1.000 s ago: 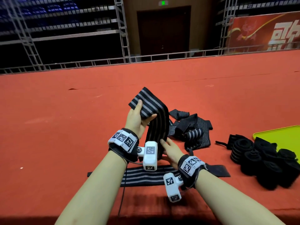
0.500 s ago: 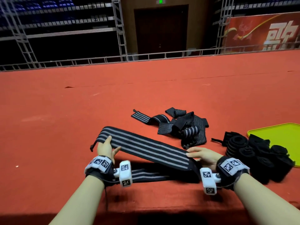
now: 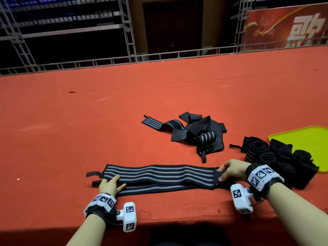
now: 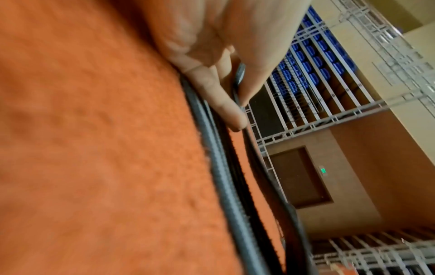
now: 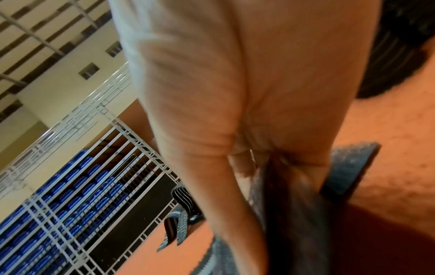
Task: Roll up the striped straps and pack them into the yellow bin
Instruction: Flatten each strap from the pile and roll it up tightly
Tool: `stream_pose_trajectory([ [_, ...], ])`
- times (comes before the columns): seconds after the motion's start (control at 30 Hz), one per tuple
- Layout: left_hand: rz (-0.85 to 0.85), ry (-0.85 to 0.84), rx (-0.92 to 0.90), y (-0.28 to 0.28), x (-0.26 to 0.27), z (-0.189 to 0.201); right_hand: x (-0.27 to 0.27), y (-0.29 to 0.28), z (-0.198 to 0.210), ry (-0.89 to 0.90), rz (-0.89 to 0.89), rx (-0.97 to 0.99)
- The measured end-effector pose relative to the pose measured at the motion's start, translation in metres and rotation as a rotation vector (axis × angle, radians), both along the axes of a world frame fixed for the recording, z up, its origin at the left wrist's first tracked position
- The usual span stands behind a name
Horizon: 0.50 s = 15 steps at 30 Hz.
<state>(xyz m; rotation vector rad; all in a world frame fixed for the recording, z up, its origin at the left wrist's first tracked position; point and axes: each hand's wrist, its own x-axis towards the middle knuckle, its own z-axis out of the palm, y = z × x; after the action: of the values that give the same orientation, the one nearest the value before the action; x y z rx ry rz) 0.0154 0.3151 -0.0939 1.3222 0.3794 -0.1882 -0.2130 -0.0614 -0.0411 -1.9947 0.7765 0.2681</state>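
Observation:
A black strap with grey stripes (image 3: pixel 159 174) lies stretched flat on the red table, over a second striped strap (image 3: pixel 159 189) nearer to me. My left hand (image 3: pixel 119 181) pinches its left end; the left wrist view shows the strap edge (image 4: pixel 238 74) between thumb and finger of that hand (image 4: pixel 240 109). My right hand (image 3: pixel 221 174) pinches the right end, and the strap's end (image 5: pixel 348 167) shows under that hand (image 5: pixel 259 163) in the right wrist view. The yellow bin (image 3: pixel 301 137) sits at the far right.
A heap of loose striped straps (image 3: pixel 200 134) lies behind the flat strap. Several rolled black straps (image 3: pixel 276 157) stand between my right hand and the bin, some on its near corner. Metal railing (image 3: pixel 159 55) borders the table's far edge.
The strap hung folded between my raised hands, was then pulled out lengthwise in the air, and now lies flat on the table. Both hands moved apart and down.

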Motion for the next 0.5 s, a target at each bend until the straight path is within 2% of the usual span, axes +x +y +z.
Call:
stream_pose_trajectory([
  [0.07, -0.004, -0.023, -0.017, 0.002, -0.003, -0.002, -0.004, 0.001, 0.002, 0.024, -0.019, -0.069],
  [0.13, -0.04, -0.003, 0.001, 0.004, -0.004, 0.005, -0.007, 0.003, 0.008, -0.026, -0.099, -0.043],
  [0.2, -0.064, 0.017, 0.003, 0.006, -0.004, 0.011, -0.01, 0.008, 0.015, -0.151, -0.229, 0.067],
  [0.3, -0.046, -0.009, -0.147, 0.009, -0.002, 0.021, -0.013, 0.012, 0.021, -0.36, -0.38, 0.101],
  [0.43, -0.115, -0.011, -0.342, 0.012, -0.005, 0.04, -0.01, 0.011, 0.025, -0.62, -0.494, 0.161],
  [0.5, -0.109, 0.008, -0.39, 0.015, -0.005, 0.044, -0.006, 0.01, 0.019, -0.705, -0.544, 0.276],
])
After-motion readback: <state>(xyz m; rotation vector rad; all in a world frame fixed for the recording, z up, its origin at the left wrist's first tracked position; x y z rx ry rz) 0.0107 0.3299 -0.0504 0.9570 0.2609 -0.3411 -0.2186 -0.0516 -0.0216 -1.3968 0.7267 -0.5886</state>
